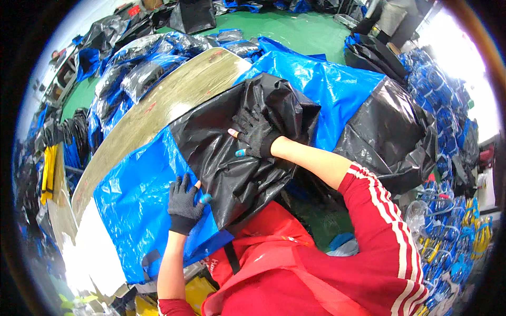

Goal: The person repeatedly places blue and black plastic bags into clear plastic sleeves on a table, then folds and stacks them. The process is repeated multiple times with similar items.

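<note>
A large plastic sheet bag (211, 158), blue at the left and black in its middle, lies over the table (174, 89) before me. My left hand (184, 205), in a dark knit glove with bare or blue-wrapped fingertips, rests with fingers spread on the blue part. Farther off and to the right, my right hand (255, 129), gloved alike, lies stretched out on the crumpled black part. Both palms face down on the plastic. Beyond my right arm spreads another blue and black plastic piece (337, 100), its black end bulging at the right.
Bundles of folded blue and black bags (147, 68) are heaped past the table's far edge. Tied stacks of blue and yellow pieces (448, 231) crowd the right side. A yellow strip (48, 174) hangs at the left. A person (390, 21) stands at the far right on green floor.
</note>
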Motion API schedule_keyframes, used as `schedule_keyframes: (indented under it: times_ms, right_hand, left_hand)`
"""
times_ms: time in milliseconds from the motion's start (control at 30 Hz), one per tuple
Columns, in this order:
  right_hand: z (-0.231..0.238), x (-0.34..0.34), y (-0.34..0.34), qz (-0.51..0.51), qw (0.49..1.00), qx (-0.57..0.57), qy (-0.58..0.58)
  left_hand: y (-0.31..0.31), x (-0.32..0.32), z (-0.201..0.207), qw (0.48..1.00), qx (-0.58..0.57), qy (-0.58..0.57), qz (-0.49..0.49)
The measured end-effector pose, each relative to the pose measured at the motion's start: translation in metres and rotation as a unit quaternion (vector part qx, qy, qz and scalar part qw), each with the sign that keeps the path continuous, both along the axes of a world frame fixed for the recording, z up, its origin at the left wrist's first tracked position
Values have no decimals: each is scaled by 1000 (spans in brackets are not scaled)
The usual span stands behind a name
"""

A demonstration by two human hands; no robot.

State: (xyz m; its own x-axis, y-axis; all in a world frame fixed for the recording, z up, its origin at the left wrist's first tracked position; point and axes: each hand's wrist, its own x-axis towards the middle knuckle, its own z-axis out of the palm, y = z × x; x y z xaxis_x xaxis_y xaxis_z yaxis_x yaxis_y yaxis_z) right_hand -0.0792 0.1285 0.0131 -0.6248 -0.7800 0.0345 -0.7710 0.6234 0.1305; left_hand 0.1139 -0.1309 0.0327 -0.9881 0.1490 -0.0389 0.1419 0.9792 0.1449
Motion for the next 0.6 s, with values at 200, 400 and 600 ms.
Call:
schedule_keyframes:
  times_ms: [200, 400, 600]
  right_hand:
    - [98, 9, 49, 180, 861, -389, -275]
    - [130, -29, 170, -158, 963, -218, -17]
    - [42, -135, 193, -413, 784, -330, -326]
  left_hand:
    - [13, -59, -15, 993, -19, 84, -85]
    - [12, -53, -33, 987, 26, 129, -90]
    - [14, -39, -27, 989, 16, 105, -106]
